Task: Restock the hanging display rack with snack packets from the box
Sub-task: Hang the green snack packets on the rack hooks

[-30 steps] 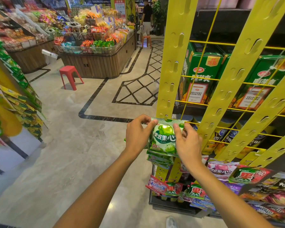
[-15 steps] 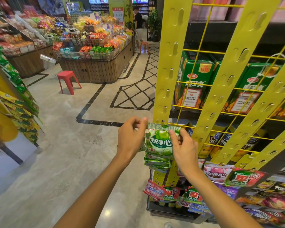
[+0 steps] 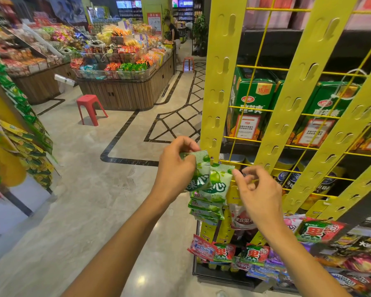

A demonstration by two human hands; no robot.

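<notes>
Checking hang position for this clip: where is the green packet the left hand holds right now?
In the head view, the green packet sits centre frame, pinched by the left hand, just left of the leftmost yellow strip and above the green packets already hung.

Green-and-white snack packets, yellow slotted rack strips, red stool

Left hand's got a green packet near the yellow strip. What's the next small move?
Probably lift the green packet in the left hand onto a free hook slot of the yellow strip, just above the hung packet; the right hand holds nothing.
</notes>
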